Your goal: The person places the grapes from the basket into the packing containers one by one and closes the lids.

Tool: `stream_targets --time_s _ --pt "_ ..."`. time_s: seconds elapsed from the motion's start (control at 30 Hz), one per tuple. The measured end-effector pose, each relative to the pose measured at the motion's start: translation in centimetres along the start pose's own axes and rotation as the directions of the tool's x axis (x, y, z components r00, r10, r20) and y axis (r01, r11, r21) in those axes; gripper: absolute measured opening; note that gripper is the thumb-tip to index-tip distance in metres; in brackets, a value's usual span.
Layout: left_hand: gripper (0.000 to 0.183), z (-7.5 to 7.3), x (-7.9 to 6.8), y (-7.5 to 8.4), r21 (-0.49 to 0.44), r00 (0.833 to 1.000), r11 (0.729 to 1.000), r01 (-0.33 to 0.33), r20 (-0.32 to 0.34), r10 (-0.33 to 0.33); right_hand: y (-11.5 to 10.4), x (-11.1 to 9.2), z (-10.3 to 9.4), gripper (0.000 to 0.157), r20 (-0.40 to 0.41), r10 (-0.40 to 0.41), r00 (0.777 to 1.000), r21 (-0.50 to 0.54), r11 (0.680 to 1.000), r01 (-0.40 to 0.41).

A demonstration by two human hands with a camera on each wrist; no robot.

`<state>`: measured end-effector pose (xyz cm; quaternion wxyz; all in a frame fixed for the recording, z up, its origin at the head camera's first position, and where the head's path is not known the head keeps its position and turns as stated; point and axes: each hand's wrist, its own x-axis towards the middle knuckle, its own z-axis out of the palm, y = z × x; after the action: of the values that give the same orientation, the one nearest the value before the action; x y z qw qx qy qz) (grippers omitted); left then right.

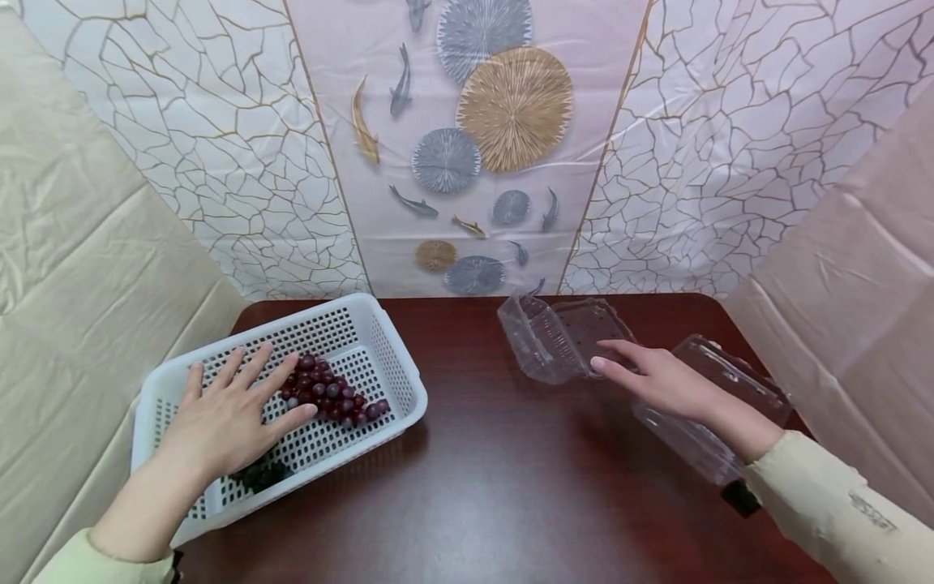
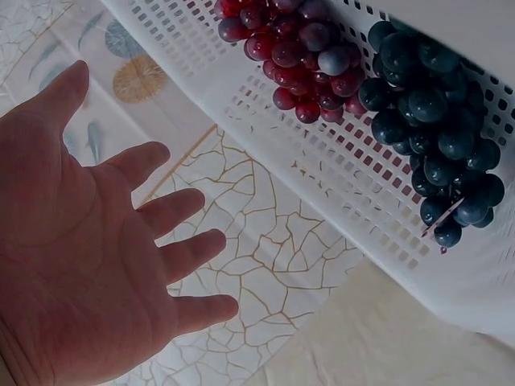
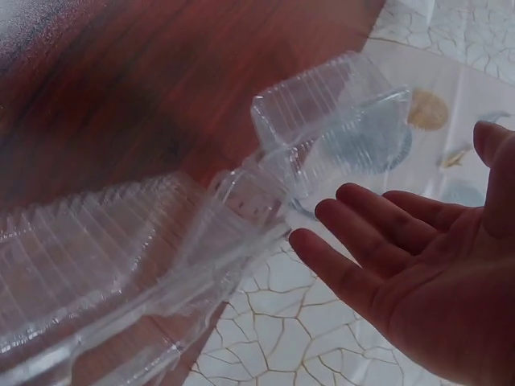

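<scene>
Hovering wide-spread over white basket [image 1: 416, 401] of grapes [image 1: 330, 393]: left hand [image 1: 228, 415]; right hand [image 1: 660, 377], fingers extended, near clear container [image 1: 538, 345].

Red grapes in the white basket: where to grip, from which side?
Likely round the middle of the red grapes, from above: the elongated bunch lies inside the white basket, whose walls would hinder a side approach but whose top is open.

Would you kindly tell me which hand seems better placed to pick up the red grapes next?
Probably the left hand: it hovers open over the white basket, near the red grapes, while the right hand is by the clear containers.
</scene>
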<state>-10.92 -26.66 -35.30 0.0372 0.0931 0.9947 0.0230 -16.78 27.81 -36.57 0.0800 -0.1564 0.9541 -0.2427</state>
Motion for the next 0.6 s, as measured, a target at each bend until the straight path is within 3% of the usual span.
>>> stream_targets --time_s 0.4,0.5,0.6 --pt "0.09 0.2 0.3 -0.2 0.011 1.0 1.0 -0.024 0.012 0.024 0.2 1.2 0.7 0.057 0.032 -0.009 0.999 0.056 0.998 0.007" --pt "0.089 0.3 0.3 -0.3 0.012 1.0 1.0 -0.025 0.017 0.025 0.3 1.6 0.8 0.059 0.098 0.021 0.995 0.164 0.986 -0.037" --pt "0.088 0.4 0.4 -0.3 0.015 0.999 1.0 -0.027 0.018 0.027 0.3 2.1 1.1 0.062 0.181 0.035 0.983 0.314 0.945 -0.092"
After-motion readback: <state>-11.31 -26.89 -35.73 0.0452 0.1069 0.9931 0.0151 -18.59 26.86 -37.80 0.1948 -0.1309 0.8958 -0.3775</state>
